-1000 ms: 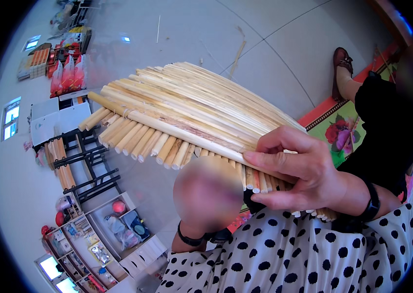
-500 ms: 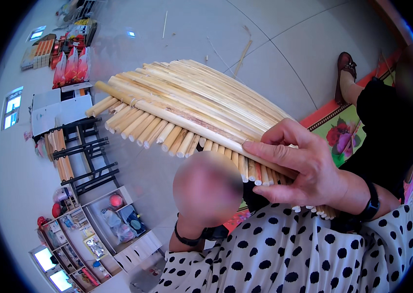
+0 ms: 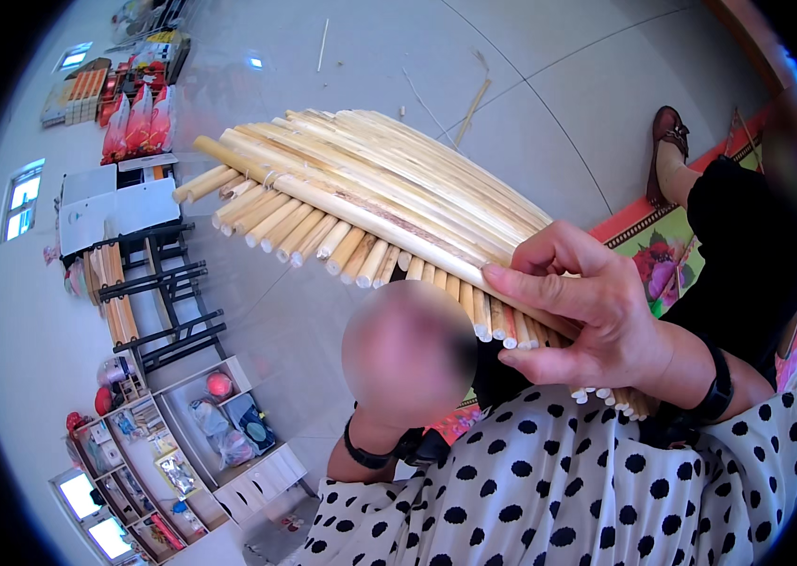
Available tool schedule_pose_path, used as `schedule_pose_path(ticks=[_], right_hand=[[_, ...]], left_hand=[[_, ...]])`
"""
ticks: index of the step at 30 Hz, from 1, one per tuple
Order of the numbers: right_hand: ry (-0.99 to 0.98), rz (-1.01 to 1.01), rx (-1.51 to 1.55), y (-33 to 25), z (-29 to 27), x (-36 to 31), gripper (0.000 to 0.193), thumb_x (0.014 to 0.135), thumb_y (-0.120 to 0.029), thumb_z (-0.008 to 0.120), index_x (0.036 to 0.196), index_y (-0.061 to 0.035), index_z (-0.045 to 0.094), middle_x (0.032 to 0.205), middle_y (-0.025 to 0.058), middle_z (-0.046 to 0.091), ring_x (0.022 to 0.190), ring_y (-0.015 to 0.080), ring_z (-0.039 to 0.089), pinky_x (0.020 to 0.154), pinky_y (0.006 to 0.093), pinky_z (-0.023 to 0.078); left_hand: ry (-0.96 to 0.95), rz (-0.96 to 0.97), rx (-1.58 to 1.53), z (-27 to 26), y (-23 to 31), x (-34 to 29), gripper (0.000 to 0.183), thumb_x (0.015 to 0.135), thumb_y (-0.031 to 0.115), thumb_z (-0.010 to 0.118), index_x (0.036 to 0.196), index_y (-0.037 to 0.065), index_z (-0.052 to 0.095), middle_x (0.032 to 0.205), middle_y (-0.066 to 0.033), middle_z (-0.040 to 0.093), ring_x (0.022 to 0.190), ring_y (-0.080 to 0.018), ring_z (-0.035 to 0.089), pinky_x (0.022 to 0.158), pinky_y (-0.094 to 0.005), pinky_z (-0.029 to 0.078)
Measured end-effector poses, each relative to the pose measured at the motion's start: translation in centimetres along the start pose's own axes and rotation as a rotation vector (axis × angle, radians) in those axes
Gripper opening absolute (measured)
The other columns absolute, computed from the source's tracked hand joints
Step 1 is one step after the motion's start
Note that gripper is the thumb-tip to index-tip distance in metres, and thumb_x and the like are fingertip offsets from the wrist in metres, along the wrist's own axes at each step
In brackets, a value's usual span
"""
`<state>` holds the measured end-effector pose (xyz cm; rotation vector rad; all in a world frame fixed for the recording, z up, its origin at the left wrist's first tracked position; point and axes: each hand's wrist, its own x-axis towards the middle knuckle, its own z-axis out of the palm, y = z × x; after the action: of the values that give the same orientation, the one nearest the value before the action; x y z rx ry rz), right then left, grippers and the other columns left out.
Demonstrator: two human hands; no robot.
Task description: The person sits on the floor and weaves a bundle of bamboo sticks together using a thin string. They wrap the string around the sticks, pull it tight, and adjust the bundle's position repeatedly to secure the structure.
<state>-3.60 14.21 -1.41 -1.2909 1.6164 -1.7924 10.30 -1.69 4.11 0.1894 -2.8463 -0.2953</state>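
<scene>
A mat of pale, straw-coloured stalks (image 3: 398, 179), laid side by side, spreads out in front of me. One thicker stalk (image 3: 342, 203) lies across it near the cut ends, and a bit of thread shows around its far left part. My right hand (image 3: 597, 316) grips the near right edge, thumb and fingers closed on the crosswise stalk and the stalk ends. My left hand (image 3: 408, 349) is at the near edge, below the cut ends; a blur covers it, so its fingers cannot be made out.
A person's foot in a brown shoe (image 3: 667, 141) is at the right, beside a flowered mat (image 3: 653, 259). On the tiled floor lie loose stalk scraps (image 3: 474, 108). Black metal-framed furniture (image 3: 167, 292) and a shelf unit with bags and boxes (image 3: 158, 453) stand at the left.
The stalk mat has shifted slightly, its near edge a little higher and to the right in view. Both hands have moved slightly to the right; the right hand keeps its hold.
</scene>
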Motion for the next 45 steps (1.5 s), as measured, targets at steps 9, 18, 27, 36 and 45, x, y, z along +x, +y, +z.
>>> schedule_pose_path(ticks=[9, 18, 27, 36, 45], right_hand=[[0.061, -0.048, 0.012, 0.2, -0.4, 0.2, 0.055, 0.068, -0.016, 0.081, 0.118, 0.0015, 0.065, 0.097, 0.0121, 0.058, 0.076, 0.0200, 0.060, 0.066, 0.0283, 0.050], [0.008, -0.049, -0.086, 0.5, -0.7, 0.9, 0.058, 0.070, -0.019, 0.080, 0.121, 0.0027, 0.062, 0.100, 0.0146, 0.057, 0.081, 0.0218, 0.061, 0.070, 0.0294, 0.050], [0.147, -0.092, -0.072, 0.9, -0.4, 1.6, 0.048, 0.068, -0.017, 0.078, 0.111, 0.0021, 0.068, 0.095, 0.0130, 0.061, 0.072, 0.0247, 0.063, 0.065, 0.0318, 0.053], [0.109, -0.072, -0.006, 1.2, -0.6, 1.7, 0.051, 0.068, -0.014, 0.079, 0.114, 0.0040, 0.066, 0.099, 0.0150, 0.061, 0.077, 0.0241, 0.064, 0.069, 0.0302, 0.052], [0.078, -0.051, 0.013, 1.0, -0.8, 1.4, 0.053, 0.069, -0.013, 0.079, 0.116, 0.0054, 0.064, 0.102, 0.0165, 0.061, 0.084, 0.0254, 0.064, 0.074, 0.0317, 0.052]], left_hand=[[0.025, -0.111, -0.187, 0.4, 0.9, 1.3, 0.012, 0.076, -0.001, 0.061, 0.088, 0.001, 0.060, 0.078, -0.0108, 0.062, 0.062, -0.0234, 0.060, 0.055, -0.0335, 0.048], [-0.006, -0.485, -0.473, 0.5, 2.3, 2.8, 0.009, 0.091, -0.003, 0.053, 0.100, -0.004, 0.051, 0.080, -0.0126, 0.068, 0.067, -0.0141, 0.066, 0.061, -0.0260, 0.052], [0.163, -0.544, -0.782, 2.1, 2.3, 3.3, 0.010, 0.092, -0.006, 0.050, 0.099, -0.002, 0.045, 0.082, -0.0108, 0.067, 0.070, -0.0100, 0.063, 0.061, -0.0246, 0.051], [0.184, -0.570, -0.825, 2.3, 2.3, 3.5, 0.011, 0.090, -0.010, 0.047, 0.089, 0.001, 0.043, 0.077, -0.0053, 0.060, 0.065, -0.0075, 0.059, 0.057, -0.0230, 0.049], [0.200, -0.675, -0.898, 1.4, 3.9, 4.9, 0.006, 0.095, -0.005, 0.043, 0.098, 0.000, 0.044, 0.087, -0.0079, 0.062, 0.069, -0.0081, 0.062, 0.057, -0.0219, 0.053]])
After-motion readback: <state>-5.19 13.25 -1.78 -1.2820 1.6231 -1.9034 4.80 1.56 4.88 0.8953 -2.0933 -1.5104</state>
